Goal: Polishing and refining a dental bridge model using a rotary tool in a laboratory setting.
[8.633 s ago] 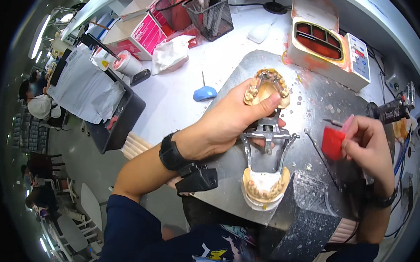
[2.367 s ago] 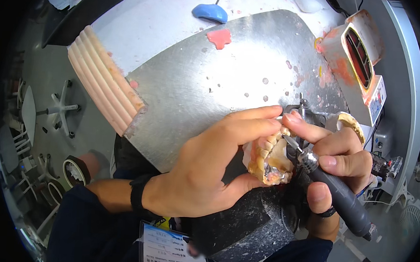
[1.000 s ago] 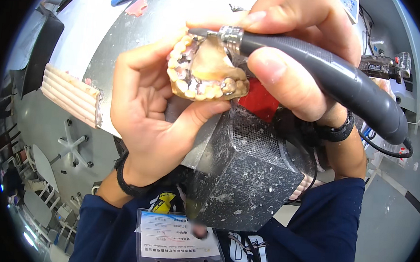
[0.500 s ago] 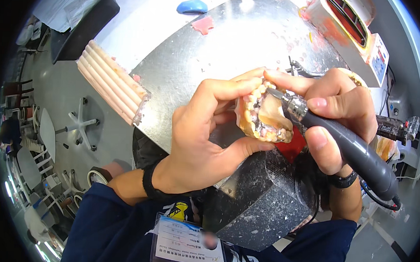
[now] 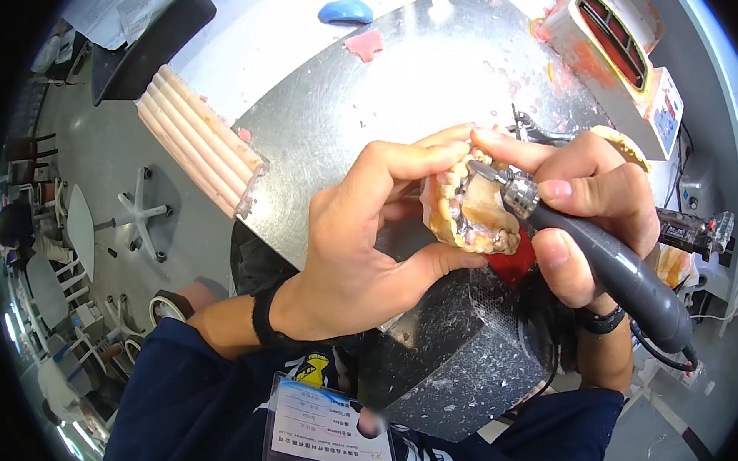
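My left hand [image 5: 358, 240] grips a dental model [image 5: 487, 205], thumb along its lower edge and fingers on its upper left side. Yellowish teeth curve around the tan middle of the model, with dark patches along the inner side. A black rotary handpiece [image 5: 613, 264] lies in my right hand [image 5: 597, 180], its thumb and fingers closed around the front part. The handpiece's grey bur [image 5: 485, 170] is at the inner side of the tooth row; whether it touches cannot be told. My right index fingertip rests near the model's top edge.
Below the model is a grey dust-specked box [image 5: 462, 361] with a mesh opening. A ridged pinkish block [image 5: 198, 142] lies at the metal worktop's [image 5: 307, 135] left edge. Toward the back are a pink wax piece [image 5: 364, 45], a blue mouse-shaped object [image 5: 345, 11] and a stained heater-like device [image 5: 607, 63].
The model and both hands sit slightly farther right or lower in the picture, with the grip unchanged. The bur remains at the inner side of the teeth.
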`<action>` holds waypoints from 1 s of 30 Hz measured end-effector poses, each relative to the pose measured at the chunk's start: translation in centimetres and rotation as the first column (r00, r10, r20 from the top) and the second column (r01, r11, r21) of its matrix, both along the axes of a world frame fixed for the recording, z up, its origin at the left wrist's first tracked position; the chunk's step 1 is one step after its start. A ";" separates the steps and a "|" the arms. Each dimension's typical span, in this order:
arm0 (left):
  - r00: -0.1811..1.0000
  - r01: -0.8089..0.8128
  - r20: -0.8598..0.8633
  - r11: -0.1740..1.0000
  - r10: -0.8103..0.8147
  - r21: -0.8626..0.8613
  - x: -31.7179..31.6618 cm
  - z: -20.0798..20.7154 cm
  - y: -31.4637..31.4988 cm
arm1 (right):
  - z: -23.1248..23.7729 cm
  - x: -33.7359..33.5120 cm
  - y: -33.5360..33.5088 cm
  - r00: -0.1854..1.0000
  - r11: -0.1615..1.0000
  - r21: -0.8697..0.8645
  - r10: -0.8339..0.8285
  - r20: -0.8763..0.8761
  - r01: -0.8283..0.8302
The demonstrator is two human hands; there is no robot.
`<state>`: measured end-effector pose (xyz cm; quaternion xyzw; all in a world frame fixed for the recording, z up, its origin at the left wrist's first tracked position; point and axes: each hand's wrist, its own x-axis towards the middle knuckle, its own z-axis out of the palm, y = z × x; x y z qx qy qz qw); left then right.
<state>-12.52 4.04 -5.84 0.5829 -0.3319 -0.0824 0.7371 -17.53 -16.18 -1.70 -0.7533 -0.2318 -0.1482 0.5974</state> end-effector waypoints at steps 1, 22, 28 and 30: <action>1.000 0.011 -0.009 1.000 -0.011 0.017 0.0 0.1 0.1 | 0.0 0.0 0.0 1.000 1.000 0.000 0.001 -0.007 -0.001; 0.858 0.508 -0.192 0.841 -0.476 0.184 7.8 3.6 3.6 | 2.1 -6.4 -3.8 0.528 0.626 -0.333 -0.777 -0.342 0.705; 0.833 0.540 -0.291 0.807 -0.471 0.239 7.6 4.7 2.6 | 3.1 -7.4 -1.2 0.601 0.732 -0.299 -0.676 -0.426 0.612; 0.868 0.496 -0.185 0.829 -0.461 0.257 8.5 5.5 2.0 | 3.6 -8.6 -0.5 0.642 0.745 -0.276 -0.665 -0.382 0.607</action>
